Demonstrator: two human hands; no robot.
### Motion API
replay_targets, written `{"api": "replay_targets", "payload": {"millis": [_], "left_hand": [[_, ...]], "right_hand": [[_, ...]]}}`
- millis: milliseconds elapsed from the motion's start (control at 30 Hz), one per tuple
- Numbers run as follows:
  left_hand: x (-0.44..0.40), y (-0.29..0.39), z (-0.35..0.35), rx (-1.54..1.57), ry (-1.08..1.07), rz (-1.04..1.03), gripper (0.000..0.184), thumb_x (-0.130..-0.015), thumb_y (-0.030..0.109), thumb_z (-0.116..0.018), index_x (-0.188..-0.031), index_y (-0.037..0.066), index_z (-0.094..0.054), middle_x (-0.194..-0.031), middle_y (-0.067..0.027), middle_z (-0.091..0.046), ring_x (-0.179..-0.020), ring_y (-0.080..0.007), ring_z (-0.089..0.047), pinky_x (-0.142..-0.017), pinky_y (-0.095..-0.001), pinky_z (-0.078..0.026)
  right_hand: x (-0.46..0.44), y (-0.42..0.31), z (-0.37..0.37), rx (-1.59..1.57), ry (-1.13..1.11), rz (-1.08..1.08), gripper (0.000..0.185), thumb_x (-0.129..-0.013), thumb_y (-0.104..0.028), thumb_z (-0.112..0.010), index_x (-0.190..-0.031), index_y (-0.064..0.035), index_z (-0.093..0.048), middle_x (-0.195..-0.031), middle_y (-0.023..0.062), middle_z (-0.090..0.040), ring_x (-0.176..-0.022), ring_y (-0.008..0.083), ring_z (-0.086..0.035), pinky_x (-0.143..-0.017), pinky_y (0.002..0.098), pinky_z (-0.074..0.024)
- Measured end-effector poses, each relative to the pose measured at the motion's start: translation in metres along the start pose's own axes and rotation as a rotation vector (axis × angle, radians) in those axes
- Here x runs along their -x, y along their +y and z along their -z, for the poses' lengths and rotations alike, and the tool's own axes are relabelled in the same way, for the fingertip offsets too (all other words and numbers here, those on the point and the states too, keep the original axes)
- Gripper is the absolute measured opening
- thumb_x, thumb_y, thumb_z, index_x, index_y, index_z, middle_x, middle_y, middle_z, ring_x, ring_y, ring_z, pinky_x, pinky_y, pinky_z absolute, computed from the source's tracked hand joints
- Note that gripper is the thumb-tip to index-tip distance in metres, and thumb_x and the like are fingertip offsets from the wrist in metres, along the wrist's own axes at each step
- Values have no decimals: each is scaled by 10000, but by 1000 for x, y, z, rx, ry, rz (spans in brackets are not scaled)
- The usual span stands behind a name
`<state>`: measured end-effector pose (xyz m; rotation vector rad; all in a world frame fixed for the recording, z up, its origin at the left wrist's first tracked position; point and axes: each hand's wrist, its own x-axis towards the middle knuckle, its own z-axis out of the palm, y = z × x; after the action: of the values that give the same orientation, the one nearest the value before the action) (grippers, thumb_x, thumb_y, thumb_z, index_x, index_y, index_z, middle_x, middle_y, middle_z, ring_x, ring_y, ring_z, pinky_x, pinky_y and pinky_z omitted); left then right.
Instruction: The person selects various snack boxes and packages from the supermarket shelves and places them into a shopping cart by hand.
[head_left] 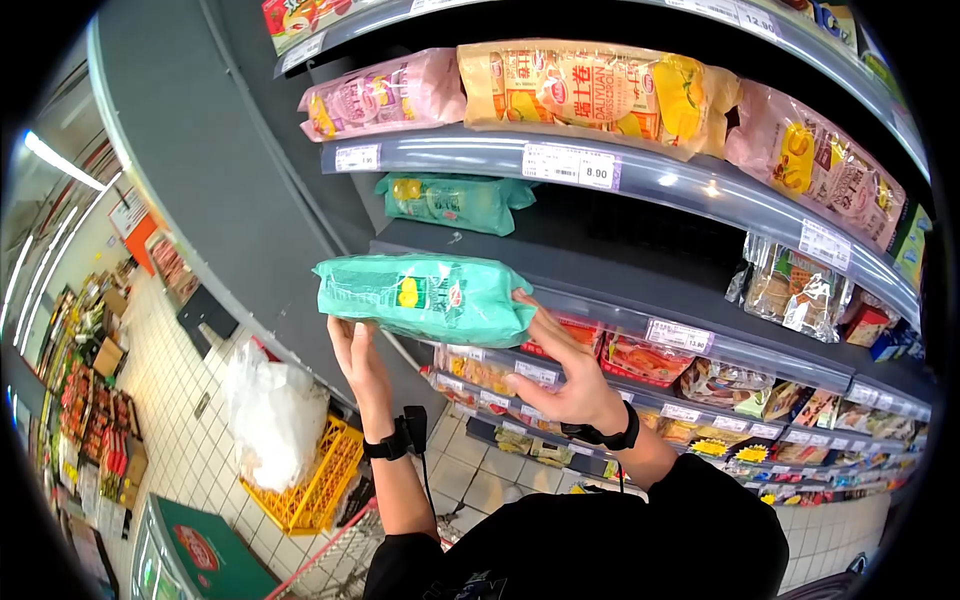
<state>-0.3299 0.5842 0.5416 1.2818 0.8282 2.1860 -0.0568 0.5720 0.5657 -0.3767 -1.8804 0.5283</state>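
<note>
A mint-green plastic packet of cakes (420,295) is held level in front of the shelves. My left hand (362,365) supports it from beneath near its left end, the fingers partly hidden under it. At the packet's right end, my right hand (572,378) grips the edge with its fingertips, thumb spread lower down. Behind it, a similar green packet (450,203) lies at the left of the middle shelf (620,250). Above stand an orange Swiss roll packet (600,95) and pink packets (385,95) on either side of it.
Price labels (570,166) line the shelf edges. Clear-wrapped packs (795,285) sit at the right, with more snacks on lower shelves. A grey end panel (215,170) rises at left. A yellow crate (310,480) with a white bag (272,415) stands on the tiled floor.
</note>
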Motion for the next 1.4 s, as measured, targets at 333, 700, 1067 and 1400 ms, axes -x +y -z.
{"api": "replay_targets", "payload": {"millis": [333, 700, 1067, 1400], "left_hand": [[176, 88, 6, -504, 147, 47, 639, -915, 135, -579, -1464, -15, -287, -1400, -120, -405, -1278, -225, -406, -1068, -354, -315], [337, 177, 89, -781, 448, 427, 538, -928, 173, -597, -1384, -28, -396, -1301, -157, -519, -1136, -204, -531, -948, -315, -429], [444, 143, 229, -742, 764, 835, 557, -968, 521, -467, -1151, 5, -569, -1079, -87, -604, -948, -183, -573, -779, -323, -482], [494, 36, 419, -25, 1138, 1102, 747, -902, 722, -270, -1291, 135, -520, -1229, -107, -572, -1075, -265, -561, -838, -527, -429]], "right_hand": [[121, -21, -3, -372, -26, -253, 610, -794, -85, -709, -1323, 114, -480, -1399, 269, -466, -1353, 360, -408, -1097, 410, -323], [156, -55, -76, -578, -463, -254, 594, -810, -156, -717, -1320, 67, -509, -1369, 230, -510, -1304, 337, -466, -1077, 410, -359], [196, -71, -208, -589, -891, -446, 662, -832, -218, -721, -1365, 66, -451, -1398, 223, -491, -1294, 281, -487, -1065, 336, -368], [279, -72, -400, -296, -1184, -631, 677, -792, -173, -687, -1360, 89, -428, -1376, 234, -470, -1128, 243, -583, -843, 301, -511]]}}
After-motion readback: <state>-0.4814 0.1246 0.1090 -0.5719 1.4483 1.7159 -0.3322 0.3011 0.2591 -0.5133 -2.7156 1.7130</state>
